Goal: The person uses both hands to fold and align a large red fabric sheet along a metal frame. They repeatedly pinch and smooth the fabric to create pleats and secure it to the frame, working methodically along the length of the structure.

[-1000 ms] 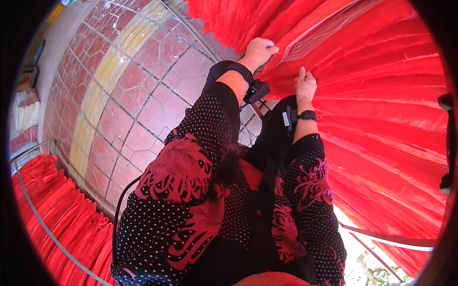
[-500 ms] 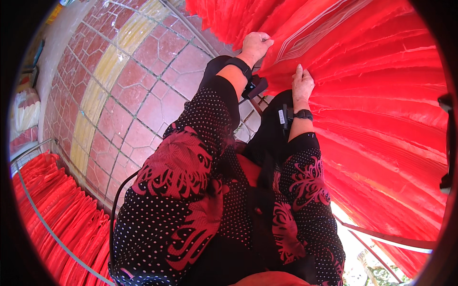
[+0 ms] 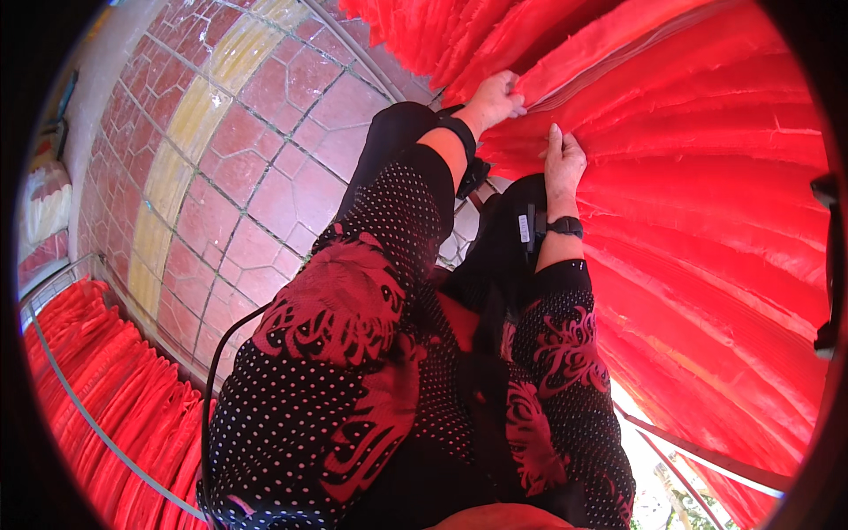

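Observation:
A large spread of red cloth (image 3: 698, 194) hangs in many long folds across the right and far side. My left hand (image 3: 496, 100) is closed on an edge of one fold, its fingers curled over the fabric. Nearer and to the right, my right hand (image 3: 564, 161) is closed at the lower edge of the same cloth, with the thumb pointing up and the fingers bent. Part of the fabric inside each grip is hidden by the fingers. Both wrists wear black bands.
Another row of bunched red cloth (image 3: 115, 397) hangs at the lower left, behind a curved grey rail (image 3: 106, 437). Reddish tiles with a yellow strip (image 3: 190, 132) cover the floor on the left. A dark bar (image 3: 707, 450) crosses below the cloth at the lower right.
My left hand has come nearer and slightly right, drawing the cloth edge with it. The pale-striped part of the cloth is now mostly folded over. My right hand has shifted only slightly.

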Demonstrator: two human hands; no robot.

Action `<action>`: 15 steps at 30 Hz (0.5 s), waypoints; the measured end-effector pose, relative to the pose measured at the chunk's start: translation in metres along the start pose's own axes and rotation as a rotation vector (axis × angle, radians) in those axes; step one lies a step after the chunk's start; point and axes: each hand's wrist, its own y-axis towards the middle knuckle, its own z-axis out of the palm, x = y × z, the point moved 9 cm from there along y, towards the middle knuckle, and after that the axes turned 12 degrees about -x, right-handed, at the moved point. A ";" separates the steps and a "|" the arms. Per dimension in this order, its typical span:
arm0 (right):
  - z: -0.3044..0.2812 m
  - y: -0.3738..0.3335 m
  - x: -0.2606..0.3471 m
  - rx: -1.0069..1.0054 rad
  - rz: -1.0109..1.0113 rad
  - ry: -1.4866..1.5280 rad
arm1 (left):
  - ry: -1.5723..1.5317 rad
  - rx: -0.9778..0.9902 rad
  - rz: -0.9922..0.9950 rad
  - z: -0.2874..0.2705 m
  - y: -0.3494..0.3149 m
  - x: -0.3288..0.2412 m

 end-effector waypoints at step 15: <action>-0.008 0.000 -0.019 0.017 0.082 0.127 | 0.226 -0.360 0.001 -0.046 -0.016 0.079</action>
